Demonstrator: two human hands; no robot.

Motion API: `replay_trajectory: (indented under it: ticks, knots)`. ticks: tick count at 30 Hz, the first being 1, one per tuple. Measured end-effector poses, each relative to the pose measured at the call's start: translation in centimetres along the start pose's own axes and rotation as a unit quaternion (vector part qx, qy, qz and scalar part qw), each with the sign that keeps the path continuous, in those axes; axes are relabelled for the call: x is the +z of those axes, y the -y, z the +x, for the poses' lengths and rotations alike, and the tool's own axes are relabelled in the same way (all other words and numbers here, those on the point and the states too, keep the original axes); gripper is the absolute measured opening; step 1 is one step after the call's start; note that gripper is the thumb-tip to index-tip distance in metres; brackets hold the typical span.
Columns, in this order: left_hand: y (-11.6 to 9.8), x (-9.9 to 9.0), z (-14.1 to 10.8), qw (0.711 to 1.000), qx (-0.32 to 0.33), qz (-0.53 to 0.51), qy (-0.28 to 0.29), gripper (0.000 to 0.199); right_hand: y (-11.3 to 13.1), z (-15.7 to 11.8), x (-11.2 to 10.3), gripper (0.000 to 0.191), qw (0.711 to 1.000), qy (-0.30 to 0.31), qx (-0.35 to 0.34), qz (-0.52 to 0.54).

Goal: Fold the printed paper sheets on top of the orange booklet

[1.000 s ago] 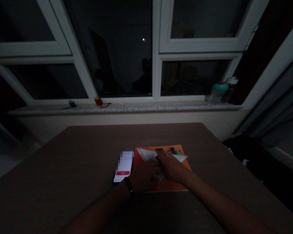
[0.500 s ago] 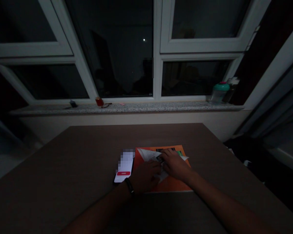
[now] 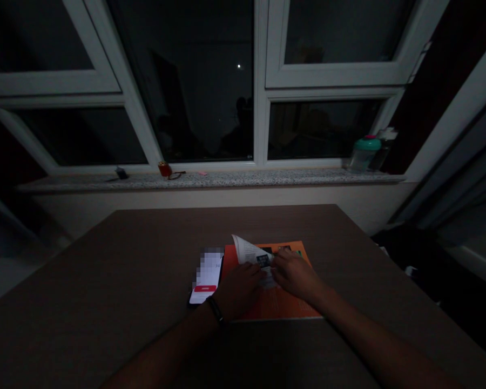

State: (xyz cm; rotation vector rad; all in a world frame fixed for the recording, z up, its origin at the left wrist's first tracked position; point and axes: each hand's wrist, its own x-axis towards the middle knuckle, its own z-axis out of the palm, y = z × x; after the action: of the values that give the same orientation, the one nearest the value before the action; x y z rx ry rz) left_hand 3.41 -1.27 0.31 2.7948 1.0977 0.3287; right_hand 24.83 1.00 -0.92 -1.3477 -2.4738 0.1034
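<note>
A printed sheet of paper [image 3: 248,253], folded to a slanting edge, is between my hands above an orange book or magazine [image 3: 281,305]. My left hand [image 3: 241,289], with a dark band at the wrist, has its fingers bent on the sheet's near part. My right hand [image 3: 295,274] pinches the sheet's right side with fingers curled. One pointed corner of the sheet sticks up at the far left. My fingers hide much of the paper's middle. The orange cover lies flat on the table beneath both hands.
A phone with a lit screen [image 3: 206,275] lies just left of the orange cover on the brown table [image 3: 146,259]. Behind, a stone windowsill [image 3: 235,178] bears a small red jar [image 3: 164,169] and a teal-lidded bottle [image 3: 364,154].
The sheet's left corner has risen and now stands up past the cover's far edge. Its right tip no longer shows. Both hands stay nearly in place, the right slightly shifted.
</note>
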Motion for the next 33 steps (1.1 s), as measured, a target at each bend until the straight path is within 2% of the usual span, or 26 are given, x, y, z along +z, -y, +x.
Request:
replay_trajectory:
  ticks: [7, 12, 19, 23, 27, 33]
  knots:
    - [0.3, 0.5, 0.0, 1.000, -0.015, 0.014, -0.014, 0.028, 0.9, -0.5, -0.8, 0.017, 1.000, 0.016, -0.017, -0.012]
    - [0.2, 0.4, -0.1, 0.999, -0.022, 0.014, -0.019, 0.028, 0.9, -0.5, -0.6, 0.017, 0.999, 0.018, -0.032, 0.006]
    - [0.3, 0.4, 0.0, 0.999, -0.036, 0.017, -0.012, 0.032, 0.8, -0.5, -0.1, 0.009, 1.000, 0.000, -0.007, 0.013]
    - [0.6, 0.5, -0.2, 0.999, -0.036, 0.006, -0.021, 0.033, 0.4, -0.5, -0.1, 0.006, 0.995, -0.042, 0.008, 0.089]
    - [0.7, 0.4, -0.3, 0.999, -0.036, -0.005, -0.026, 0.028, -0.2, -0.5, -0.2, 0.008, 0.975, -0.107, 0.052, 0.188]
    - [1.0, 0.5, -0.1, 0.998, -0.045, -0.011, -0.034, 0.019, -0.7, -0.2, -0.2, 0.011, 0.939, -0.121, 0.111, 0.301]
